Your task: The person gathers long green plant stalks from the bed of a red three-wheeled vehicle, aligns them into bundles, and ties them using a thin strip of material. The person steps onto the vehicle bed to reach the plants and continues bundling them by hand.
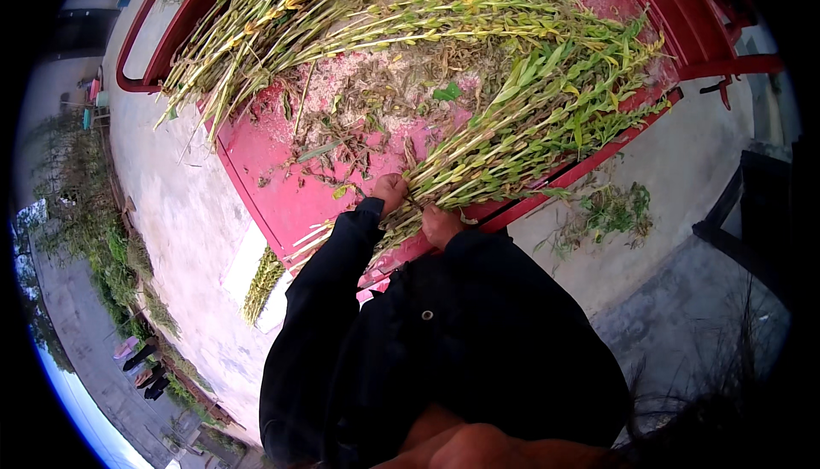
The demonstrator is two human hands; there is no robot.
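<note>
A bundle of green and yellow sesame stalks [521, 123] with pods lies across the near side of a red metal cart bed [260, 183]. My left hand [390, 193] is closed over the lower part of the bundle. Just to its right and nearer to me, my right hand [441, 225] is closed against the same stalks. A thin dark tie strand [413, 203] shows between the two hands; its ends are hidden in my fingers. Bare cut stem ends stick out to the lower left, partly behind my left sleeve.
More sesame stalks [342, 8] lie along the far side of the bed. Dry leaves and pale seeds [350, 85] litter its middle. Red rails [132, 55] rise at the bed's ends. Plant scraps [617, 211] lie on the concrete at right, another bundle [263, 285] at lower left.
</note>
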